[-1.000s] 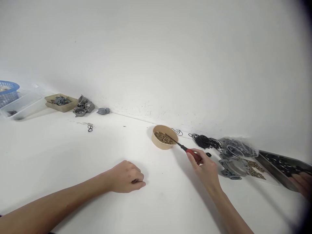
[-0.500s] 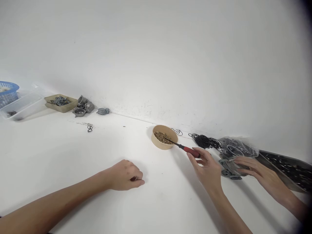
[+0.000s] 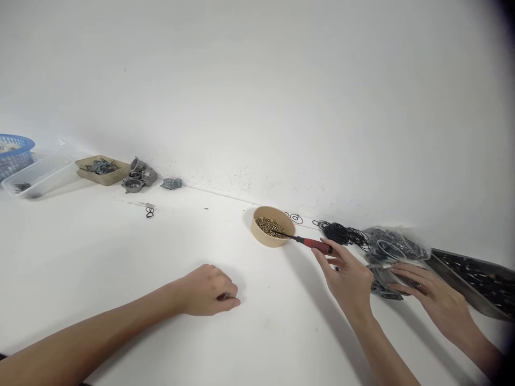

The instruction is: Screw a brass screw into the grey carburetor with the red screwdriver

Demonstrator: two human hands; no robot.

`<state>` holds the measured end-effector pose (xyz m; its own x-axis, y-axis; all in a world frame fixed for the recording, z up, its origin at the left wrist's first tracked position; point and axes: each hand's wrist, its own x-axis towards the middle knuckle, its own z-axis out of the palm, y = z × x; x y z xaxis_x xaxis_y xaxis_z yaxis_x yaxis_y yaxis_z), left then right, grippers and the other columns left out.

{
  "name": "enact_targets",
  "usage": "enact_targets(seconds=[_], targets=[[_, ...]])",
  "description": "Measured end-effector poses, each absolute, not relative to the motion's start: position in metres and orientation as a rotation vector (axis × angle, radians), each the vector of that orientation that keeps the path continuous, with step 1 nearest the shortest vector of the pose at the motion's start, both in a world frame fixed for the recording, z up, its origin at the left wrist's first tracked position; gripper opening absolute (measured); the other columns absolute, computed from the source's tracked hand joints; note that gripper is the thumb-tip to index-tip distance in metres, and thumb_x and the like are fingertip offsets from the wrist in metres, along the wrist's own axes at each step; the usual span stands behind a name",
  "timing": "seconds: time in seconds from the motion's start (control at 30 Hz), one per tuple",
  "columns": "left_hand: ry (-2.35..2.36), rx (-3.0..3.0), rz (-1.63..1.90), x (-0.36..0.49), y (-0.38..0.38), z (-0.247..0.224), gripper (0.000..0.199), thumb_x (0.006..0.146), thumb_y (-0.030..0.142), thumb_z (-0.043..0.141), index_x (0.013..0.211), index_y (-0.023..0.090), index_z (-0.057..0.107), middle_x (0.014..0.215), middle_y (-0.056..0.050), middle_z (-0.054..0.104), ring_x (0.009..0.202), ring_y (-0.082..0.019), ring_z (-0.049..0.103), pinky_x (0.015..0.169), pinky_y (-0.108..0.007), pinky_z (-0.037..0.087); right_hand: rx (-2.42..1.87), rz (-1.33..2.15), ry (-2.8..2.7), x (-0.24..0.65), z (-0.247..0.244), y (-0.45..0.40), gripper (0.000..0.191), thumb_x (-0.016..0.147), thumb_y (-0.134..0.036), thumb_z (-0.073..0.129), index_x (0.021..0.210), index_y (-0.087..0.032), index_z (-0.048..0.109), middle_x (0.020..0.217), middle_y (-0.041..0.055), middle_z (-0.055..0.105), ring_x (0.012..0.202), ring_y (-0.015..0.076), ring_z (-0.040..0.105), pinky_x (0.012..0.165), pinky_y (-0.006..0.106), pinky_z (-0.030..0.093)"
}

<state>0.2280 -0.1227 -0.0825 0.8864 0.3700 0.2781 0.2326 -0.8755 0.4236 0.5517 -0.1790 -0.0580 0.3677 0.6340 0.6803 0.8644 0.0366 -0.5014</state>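
Note:
My left hand (image 3: 213,289) rests on the white table as a closed fist. Whatever lies inside its curled fingers is hidden. Between the thumb and fingers of my right hand (image 3: 349,276) is a screwdriver (image 3: 316,244) with a red and black handle. Its dark shaft slants down to the left into a tan paper bowl (image 3: 270,241), where the tip meets a pile of small brass pieces (image 3: 270,226). Farther right, another person's hand (image 3: 436,297) covers part of a grey metal casting (image 3: 386,289), which resembles a carburetor part.
Black rings (image 3: 338,232), a bag of dark parts (image 3: 396,241) and a grey tray (image 3: 470,292) line the right side. Castings (image 3: 139,176), a beige tray (image 3: 102,170), a clear bin (image 3: 44,171) and a blue basket (image 3: 16,153) stand left. The wall closes the back.
My right hand and the screwdriver have shifted slightly right, the tip still in the bowl. The other person's hand and the casting have also moved a little right. My left fist stays in place.

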Motion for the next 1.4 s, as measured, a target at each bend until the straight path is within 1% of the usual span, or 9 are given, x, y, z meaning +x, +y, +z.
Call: enact_targets(seconds=[0.17,0.27,0.4,0.53,0.73,0.9,1.07,1.23,1.4], targets=[[0.44,2.678,0.502,0.228,-0.123,-0.083,0.037,0.087,0.019,0.05,0.057,0.017,0.029,0.049,0.005,0.029,0.046,-0.009,0.021,0.051,-0.025,0.021,-1.656,-0.31,-1.369,0.553,-0.054,-0.173,0.047,0.083,-0.058,0.061,0.109,-0.02,0.071,0.09,0.0067,0.075,0.065,0.0206,0.069,0.065,0.035,0.06],[0.439,2.671,0.492,0.228,-0.123,-0.083,0.037,0.087,0.02,0.05,0.057,0.017,0.029,0.049,0.005,0.028,0.046,-0.009,0.021,0.051,-0.025,0.021,-1.657,-0.269,-1.335,0.554,-0.054,-0.174,0.046,0.081,-0.057,0.064,0.108,-0.021,0.071,0.091,0.006,0.075,0.067,0.0208,0.069,0.067,0.035,0.06],[0.453,2.667,0.461,0.228,-0.123,-0.082,0.035,0.087,0.021,0.05,0.058,0.017,0.03,0.049,0.005,0.03,0.047,-0.009,0.022,0.051,-0.025,0.021,-1.707,-0.157,-1.236,0.555,-0.057,-0.179,0.045,0.078,-0.057,0.067,0.107,-0.022,0.071,0.091,0.005,0.074,0.065,0.0198,0.068,0.07,0.036,0.061],[0.456,2.661,0.46,0.228,-0.123,-0.081,0.034,0.086,0.02,0.05,0.058,0.017,0.031,0.049,0.005,0.03,0.047,-0.009,0.022,0.051,-0.026,0.022,-1.724,-0.065,-1.176,0.557,-0.058,-0.181,0.043,0.078,-0.056,0.068,0.104,-0.022,0.071,0.091,0.0046,0.074,0.07,0.0194,0.068,0.07,0.034,0.06],[0.473,2.664,0.435,0.227,-0.123,-0.082,0.034,0.086,0.02,0.05,0.059,0.017,0.031,0.05,0.005,0.031,0.048,-0.009,0.022,0.052,-0.026,0.022,-1.726,-0.046,-1.172,0.561,-0.061,-0.18,0.04,0.077,-0.055,0.069,0.1,-0.022,0.071,0.092,0.0054,0.074,0.079,0.0209,0.068,0.068,0.031,0.059],[0.461,2.676,0.438,0.227,-0.122,-0.083,0.034,0.088,0.022,0.049,0.059,0.017,0.032,0.05,0.005,0.031,0.048,-0.009,0.022,0.052,-0.026,0.023,-1.728,-0.024,-1.19,0.568,-0.068,-0.178,0.039,0.077,-0.055,0.067,0.097,-0.021,0.072,0.088,0.006,0.072,0.078,0.0205,0.066,0.064,0.029,0.058],[0.489,2.67,0.403,0.227,-0.122,-0.083,0.034,0.088,0.023,0.049,0.06,0.017,0.032,0.05,0.005,0.032,0.048,-0.009,0.022,0.053,-0.026,0.022,-1.749,0.005,-1.198,0.573,-0.071,-0.177,0.038,0.077,-0.055,0.067,0.097,-0.023,0.072,0.086,0.0047,0.071,0.078,0.0196,0.066,0.061,0.027,0.057],[0.493,2.67,0.4,0.226,-0.122,-0.083,0.033,0.088,0.022,0.048,0.06,0.017,0.032,0.05,0.005,0.031,0.048,-0.01,0.022,0.053,-0.026,0.021,-1.762,0.039,-1.216,0.577,-0.074,-0.176,0.038,0.077,-0.055,0.067,0.096,-0.022,0.073,0.082,0.0045,0.07,0.072,0.019,0.065,0.057,0.026,0.055],[0.499,2.661,0.383,0.226,-0.122,-0.082,0.033,0.088,0.023,0.049,0.06,0.017,0.032,0.05,0.005,0.031,0.049,-0.009,0.022,0.053,-0.025,0.021,-1.803,0.054,-1.234,0.579,-0.076,-0.176,0.038,0.077,-0.055,0.065,0.095,-0.023,0.073,0.08,0.004,0.07,0.07,0.0194,0.066,0.059,0.027,0.055]])
